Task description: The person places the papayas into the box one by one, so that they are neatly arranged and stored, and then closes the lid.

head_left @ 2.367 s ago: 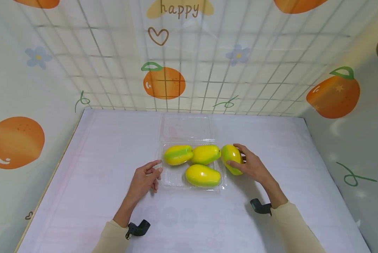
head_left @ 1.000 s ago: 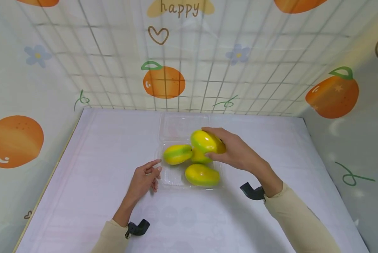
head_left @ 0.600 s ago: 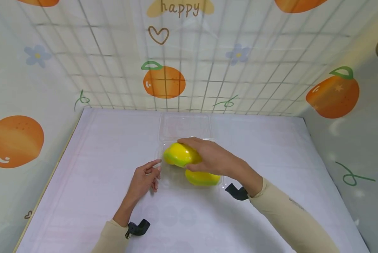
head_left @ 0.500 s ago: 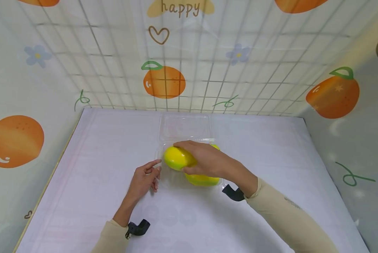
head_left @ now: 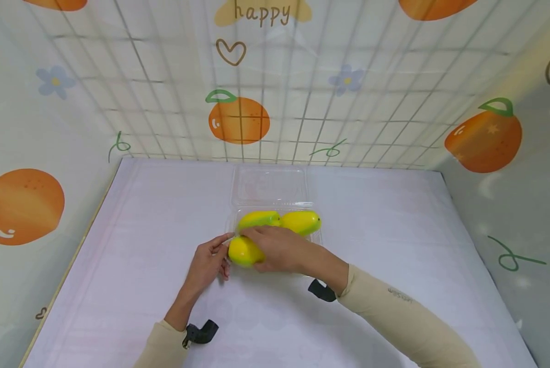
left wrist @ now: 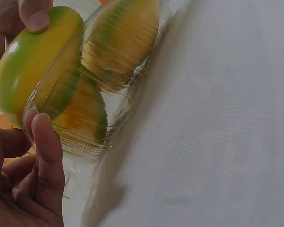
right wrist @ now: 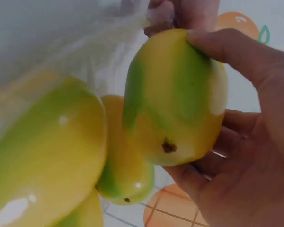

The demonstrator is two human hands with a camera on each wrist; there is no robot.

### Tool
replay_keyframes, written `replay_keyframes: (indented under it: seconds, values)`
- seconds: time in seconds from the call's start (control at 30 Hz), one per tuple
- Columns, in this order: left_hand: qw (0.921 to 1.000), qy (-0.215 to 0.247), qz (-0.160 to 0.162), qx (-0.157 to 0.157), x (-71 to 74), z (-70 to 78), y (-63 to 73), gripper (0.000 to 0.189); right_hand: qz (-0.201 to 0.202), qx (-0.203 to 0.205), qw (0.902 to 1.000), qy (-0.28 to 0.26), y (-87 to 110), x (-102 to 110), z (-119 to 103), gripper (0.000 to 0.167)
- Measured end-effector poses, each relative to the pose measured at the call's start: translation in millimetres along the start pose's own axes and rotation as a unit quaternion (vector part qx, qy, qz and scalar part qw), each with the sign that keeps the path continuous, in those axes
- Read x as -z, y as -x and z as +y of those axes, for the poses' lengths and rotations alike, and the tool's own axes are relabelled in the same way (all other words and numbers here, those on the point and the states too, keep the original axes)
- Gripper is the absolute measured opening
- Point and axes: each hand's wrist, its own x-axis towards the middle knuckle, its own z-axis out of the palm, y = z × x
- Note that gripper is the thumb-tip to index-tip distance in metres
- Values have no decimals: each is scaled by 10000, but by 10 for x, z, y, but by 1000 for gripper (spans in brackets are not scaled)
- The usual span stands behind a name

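Observation:
My right hand (head_left: 284, 248) grips a glossy yellow-green papaya (head_left: 244, 251) over the front left part of a clear plastic clamshell box (left wrist: 114, 135). The thumb lies on one side of the fruit and the fingers on the other. My left hand (head_left: 210, 258) pinches the box's left rim between thumb and finger, as the left wrist view shows. Two papayas lie along the back of the box, one at the left (head_left: 258, 219) and one at the right (head_left: 301, 222). Another papaya (right wrist: 52, 156) shows large in the right wrist view; the right hand hides it from the head view.
The box's clear lid (head_left: 271, 185) lies folded back, flat on the white table (head_left: 164, 204). Behind the table hangs a wall sheet (head_left: 173, 102) printed with oranges over a wire grid. Side walls rise at left and right.
My right hand took the papaya from the box's right side, carried it left over the other fruit, then brought it toward the front left. My left hand has stayed at the rim.

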Motion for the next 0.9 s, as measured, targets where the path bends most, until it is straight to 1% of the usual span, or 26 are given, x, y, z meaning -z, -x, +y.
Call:
replay_keyframes:
  seconds: [0.27,0.4,0.47,0.53,0.63,0.7,0.8,0.87,0.9]
  values:
    - [9999,79,17,121,7,5,-12,36,-162,-177,9990,376,-17,-84,-9,75]
    - [9995,143,31,274,3,23,-18,36,-75,-80,9979,644,-27,-126,-8,74]
    - [9993,158,10,329,-1,61,-10,36,32,8,9969,789,-30,-141,-10,73]
    - [9992,150,-16,372,-6,141,17,36,130,80,9959,896,-34,-153,-13,72]
    - [9993,166,-50,336,-15,251,59,35,127,78,9952,969,-42,-165,-18,72]
    - [9993,182,-42,312,-15,224,52,35,55,12,9954,958,-51,-172,-26,71]
    - [9995,217,-39,214,-10,90,12,36,-57,-81,9957,920,-58,-182,-36,70]
    - [9995,217,-24,227,-4,15,-12,36,-61,-65,9955,942,-56,-189,-40,70]
    - [9995,233,-25,220,-4,9,-12,36,-39,-41,9953,968,-55,-194,-37,70]
